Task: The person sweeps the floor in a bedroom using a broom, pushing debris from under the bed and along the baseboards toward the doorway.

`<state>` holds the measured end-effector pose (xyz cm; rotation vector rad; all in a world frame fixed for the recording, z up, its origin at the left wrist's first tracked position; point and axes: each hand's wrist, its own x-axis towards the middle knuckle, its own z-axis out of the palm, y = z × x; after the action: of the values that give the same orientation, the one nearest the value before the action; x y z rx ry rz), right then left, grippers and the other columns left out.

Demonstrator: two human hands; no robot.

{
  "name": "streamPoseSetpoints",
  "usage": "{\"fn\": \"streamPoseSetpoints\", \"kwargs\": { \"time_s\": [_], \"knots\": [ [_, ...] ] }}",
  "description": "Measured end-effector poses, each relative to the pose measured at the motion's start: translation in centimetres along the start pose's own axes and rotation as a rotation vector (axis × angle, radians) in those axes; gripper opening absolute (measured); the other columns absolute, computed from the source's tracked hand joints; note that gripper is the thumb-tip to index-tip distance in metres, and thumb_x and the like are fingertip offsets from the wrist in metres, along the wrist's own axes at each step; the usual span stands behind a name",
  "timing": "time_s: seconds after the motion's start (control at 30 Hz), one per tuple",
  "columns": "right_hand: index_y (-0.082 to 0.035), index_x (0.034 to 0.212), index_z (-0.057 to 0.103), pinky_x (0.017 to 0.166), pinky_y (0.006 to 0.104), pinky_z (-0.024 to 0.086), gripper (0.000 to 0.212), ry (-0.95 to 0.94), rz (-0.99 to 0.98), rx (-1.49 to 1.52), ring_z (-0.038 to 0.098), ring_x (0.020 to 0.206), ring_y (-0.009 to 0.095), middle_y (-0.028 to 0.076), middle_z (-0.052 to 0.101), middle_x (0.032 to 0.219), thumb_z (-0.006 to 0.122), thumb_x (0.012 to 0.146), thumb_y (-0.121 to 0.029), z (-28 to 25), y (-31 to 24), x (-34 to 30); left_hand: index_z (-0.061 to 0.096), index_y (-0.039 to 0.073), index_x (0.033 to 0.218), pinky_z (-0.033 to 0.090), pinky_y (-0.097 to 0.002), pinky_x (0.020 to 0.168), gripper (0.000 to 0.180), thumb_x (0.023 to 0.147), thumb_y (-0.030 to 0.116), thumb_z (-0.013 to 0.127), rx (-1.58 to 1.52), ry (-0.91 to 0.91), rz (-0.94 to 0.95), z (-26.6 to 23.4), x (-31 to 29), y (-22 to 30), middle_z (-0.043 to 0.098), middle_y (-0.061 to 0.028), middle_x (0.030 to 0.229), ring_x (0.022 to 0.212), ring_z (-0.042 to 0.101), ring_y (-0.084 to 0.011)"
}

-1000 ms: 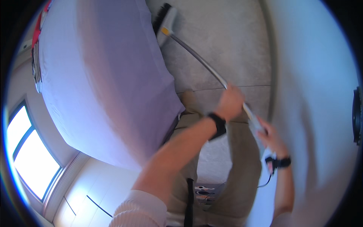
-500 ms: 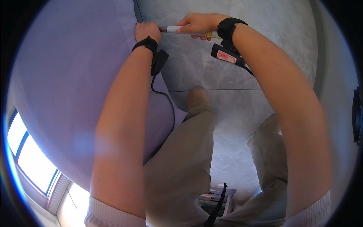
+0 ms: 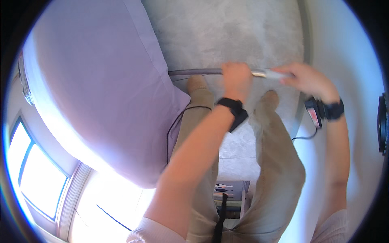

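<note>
A long thin pole lies nearly level across the view, grey-brown on the left and pale toward its right end. My left hand is wrapped round its middle, slightly blurred by motion. My right hand grips the white section near the right end, also blurred. On the left the pole passes out of sight at the edge of a lavender cloth, so its far end is hidden. Each wrist wears a black strap with a small black device.
The lavender cloth covers a large, bed-like form on my left. Grey marbled floor lies ahead, with a pale wall on the right. My legs and shoes stand below the pole. A bright window shows at lower left.
Both hands have moved right and nearer to me, with the pole. More of its grey-brown length now shows between the cloth and my left hand.
</note>
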<state>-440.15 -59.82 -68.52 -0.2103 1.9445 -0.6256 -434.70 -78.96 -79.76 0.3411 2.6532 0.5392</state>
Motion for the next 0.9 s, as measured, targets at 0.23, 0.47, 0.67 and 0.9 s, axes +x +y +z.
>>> {"fn": "streamPoseSetpoints", "kwargs": {
  "time_s": [0.23, 0.47, 0.67, 0.9],
  "knots": [
    [-0.006, 0.121, 0.053, 0.073, 0.03, 0.045, 0.04, 0.007, 0.39, 0.297, 0.056, 0.073, 0.023, 0.02, 0.061, 0.093, 0.06, 0.082, -0.013, 7.9, 1.0, -15.9, 0.062, 0.009, 0.07, 0.036, -0.0373, 0.08, 0.008, 0.071, 0.011, 0.055, -0.11, -0.151, 0.136, -0.6, -9.4, 10.3, 0.058, -0.0088, 0.074, 0.082, 0.053, -0.025],
    [-0.002, 0.121, 0.051, 0.077, 0.0307, 0.045, 0.04, 0.107, 0.714, 0.712, 0.058, 0.081, 0.018, 0.021, 0.062, 0.099, 0.058, 0.085, -0.015, 14.5, -12.1, -31.9, 0.061, 0.008, 0.07, 0.035, -0.0401, 0.087, 0.009, 0.064, 0.014, 0.062, -0.387, -0.561, 0.482, -8.0, -21.9, 14.5, 0.055, -0.0096, 0.077, 0.087, 0.051, -0.0266],
    [-0.003, 0.128, 0.044, 0.077, 0.0313, 0.047, 0.047, 0.411, 0.463, 0.991, 0.063, 0.086, 0.024, 0.022, 0.06, 0.105, 0.058, 0.086, -0.02, 21.0, -23.2, -30.3, 0.06, 0.007, 0.073, 0.033, -0.0458, 0.095, 0.008, 0.064, 0.008, 0.058, -0.223, -0.678, 0.655, -17.7, -21.8, 5.2, 0.054, -0.0115, 0.08, 0.088, 0.052, -0.0306],
    [-0.01, 0.13, 0.041, 0.053, 0.0307, 0.046, 0.045, 0.308, 0.363, 1.529, 0.056, 0.056, 0.019, 0.01, 0.057, 0.074, 0.053, 0.088, -0.02, 23.4, -28.1, -15.3, 0.058, 0.008, 0.087, 0.03, -0.0514, 0.098, 0.026, 0.062, 0.011, 0.066, 0.235, -0.5, 0.673, -18.9, -14.2, -6.9, 0.053, -0.0131, 0.099, 0.109, 0.046, -0.0314]
  ]
}}
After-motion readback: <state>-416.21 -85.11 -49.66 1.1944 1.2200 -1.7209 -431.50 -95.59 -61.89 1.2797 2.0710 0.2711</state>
